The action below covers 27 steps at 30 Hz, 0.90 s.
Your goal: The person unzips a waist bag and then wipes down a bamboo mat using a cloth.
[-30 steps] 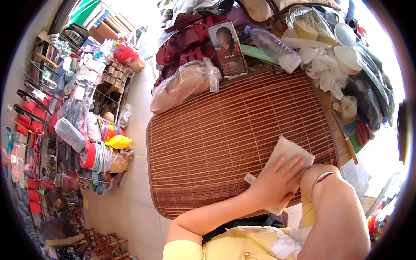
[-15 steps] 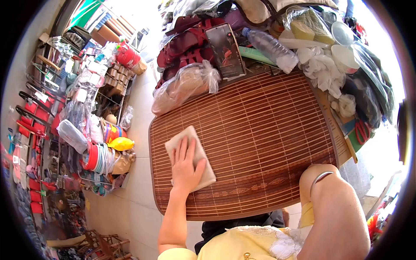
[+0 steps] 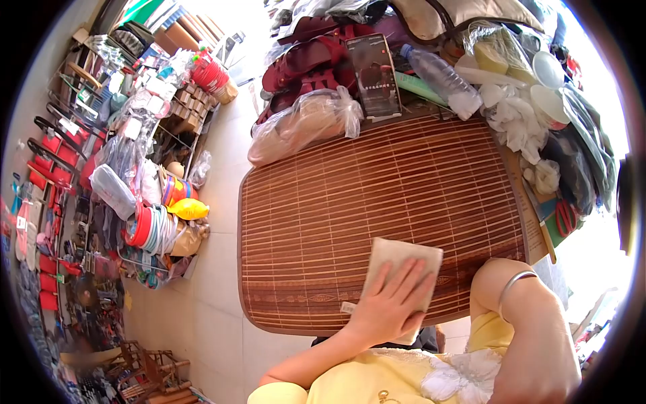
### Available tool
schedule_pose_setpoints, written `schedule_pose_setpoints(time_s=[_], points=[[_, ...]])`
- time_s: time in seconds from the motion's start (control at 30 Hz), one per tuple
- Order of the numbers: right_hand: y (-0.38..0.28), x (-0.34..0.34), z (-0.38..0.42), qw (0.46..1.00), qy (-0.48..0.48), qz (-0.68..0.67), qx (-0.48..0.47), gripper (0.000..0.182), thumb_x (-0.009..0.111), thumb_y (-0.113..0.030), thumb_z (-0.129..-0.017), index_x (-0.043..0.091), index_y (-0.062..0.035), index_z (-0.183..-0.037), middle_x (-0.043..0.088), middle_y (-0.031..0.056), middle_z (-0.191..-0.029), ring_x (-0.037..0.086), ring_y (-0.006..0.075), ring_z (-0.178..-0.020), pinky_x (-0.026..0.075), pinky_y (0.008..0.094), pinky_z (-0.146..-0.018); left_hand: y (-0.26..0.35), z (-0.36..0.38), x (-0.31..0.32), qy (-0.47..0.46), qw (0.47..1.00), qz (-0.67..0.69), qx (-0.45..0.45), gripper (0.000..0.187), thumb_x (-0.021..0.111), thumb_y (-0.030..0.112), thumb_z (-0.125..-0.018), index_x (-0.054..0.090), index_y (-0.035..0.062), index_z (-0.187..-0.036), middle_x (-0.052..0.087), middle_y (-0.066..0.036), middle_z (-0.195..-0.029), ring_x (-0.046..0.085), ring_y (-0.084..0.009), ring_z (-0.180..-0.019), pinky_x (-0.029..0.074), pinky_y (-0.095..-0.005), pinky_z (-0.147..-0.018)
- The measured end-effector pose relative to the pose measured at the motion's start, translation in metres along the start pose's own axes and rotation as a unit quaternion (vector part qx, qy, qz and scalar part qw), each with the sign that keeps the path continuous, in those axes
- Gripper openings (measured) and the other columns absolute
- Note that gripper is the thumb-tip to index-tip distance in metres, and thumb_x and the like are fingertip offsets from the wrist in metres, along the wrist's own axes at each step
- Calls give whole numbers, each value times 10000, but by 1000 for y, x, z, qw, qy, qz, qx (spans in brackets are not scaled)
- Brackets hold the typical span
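Note:
A folded beige cloth (image 3: 408, 249) lies on the slatted brown bamboo mat (image 3: 316, 202), near its front edge. My left hand (image 3: 397, 296) rests flat on top of the cloth with the fingers stretched out and pressed down. Part of the cloth reaches past the mat's front border. Left of the cloth, a small white label (image 3: 348, 307) shows on the mat. My right hand (image 3: 490, 286), below a silver bangle (image 3: 515, 283), is bent down at the mat's front right corner. Its fingers are hidden.
Behind the mat are dark red sandals (image 3: 306, 57), a plastic-wrapped bundle (image 3: 306, 124), a printed box (image 3: 375, 77) and a plastic bottle (image 3: 441, 77). Red-handled scissors (image 3: 565, 217) lie to the right. Crowded shelves (image 3: 148, 168) stand at left across the tiled floor.
My left hand has moved right and toward my body, carrying the cloth across the mat. The cloth has turned. The camera view has shifted slightly; my right hand stays at the corner.

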State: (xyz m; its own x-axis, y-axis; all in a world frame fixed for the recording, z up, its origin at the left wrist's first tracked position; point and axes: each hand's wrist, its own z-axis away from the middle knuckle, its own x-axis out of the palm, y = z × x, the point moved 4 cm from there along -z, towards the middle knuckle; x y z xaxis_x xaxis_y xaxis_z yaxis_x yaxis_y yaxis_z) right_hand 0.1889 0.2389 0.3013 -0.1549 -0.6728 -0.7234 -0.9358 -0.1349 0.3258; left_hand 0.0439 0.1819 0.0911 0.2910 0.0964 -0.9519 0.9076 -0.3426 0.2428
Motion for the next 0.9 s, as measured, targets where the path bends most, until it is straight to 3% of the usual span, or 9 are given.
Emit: schedule_pose_setpoints(time_s=[0.17,0.23,0.33,0.43,0.63,0.7,0.9], points=[[-5,-1,2,984,122,-97,85,474,801,-176,-647,661,47,-1040,687,135,-945,662,192,-858,556,357,-685,-8,-3,-1,8,999,28,30,714,656,490,-838,493,157,-1448,398,-137,-1542,360,-296,-1439,171,-536,-1196],[-4,-7,6,941,205,-216,162,266,732,-119,-689,697,2,-923,695,109,-846,663,213,-752,567,389,-666,-28,1,-14,-11,999,11,-45,715,657,482,-843,488,150,-1454,397,-147,-1542,361,-309,-1436,179,-541,-1196],[-5,-7,4,935,245,-195,166,161,720,-124,-708,705,-30,-837,693,101,-825,659,219,-752,560,377,-654,-77,21,-25,36,991,-33,-127,720,691,393,-824,483,107,-1451,397,-172,-1538,346,-339,-1441,191,-544,-1193],[-3,-8,4,937,272,-160,149,119,712,-135,-717,705,-51,-800,683,72,-797,649,208,-710,553,369,-631,-116,44,-42,70,971,-54,-221,679,648,318,-856,461,62,-1457,393,-202,-1531,331,-355,-1441,174,-524,-1197],[-13,-9,3,921,236,-252,182,105,693,-161,-720,712,-74,-776,680,55,-782,648,199,-701,553,353,-630,-128,50,-43,87,953,-79,-278,667,618,269,-872,430,63,-1478,377,-211,-1536,306,-367,-1449,153,-509,-1204],[-11,-9,2,924,216,-264,170,108,690,-164,-725,713,-73,-780,684,61,-788,651,208,-715,555,358,-641,-113,34,-37,67,961,-83,-253,705,639,295,-854,421,69,-1485,371,-218,-1537,294,-373,-1454,159,-528,-1200],[-5,-10,3,950,175,-220,137,141,739,-207,-676,682,-87,-722,677,44,-747,656,214,-704,542,362,-607,-34,-24,-7,23,999,-26,-35,771,669,390,-837,398,99,-1498,344,-189,-1560,304,-360,-1457,174,-558,-1190]])
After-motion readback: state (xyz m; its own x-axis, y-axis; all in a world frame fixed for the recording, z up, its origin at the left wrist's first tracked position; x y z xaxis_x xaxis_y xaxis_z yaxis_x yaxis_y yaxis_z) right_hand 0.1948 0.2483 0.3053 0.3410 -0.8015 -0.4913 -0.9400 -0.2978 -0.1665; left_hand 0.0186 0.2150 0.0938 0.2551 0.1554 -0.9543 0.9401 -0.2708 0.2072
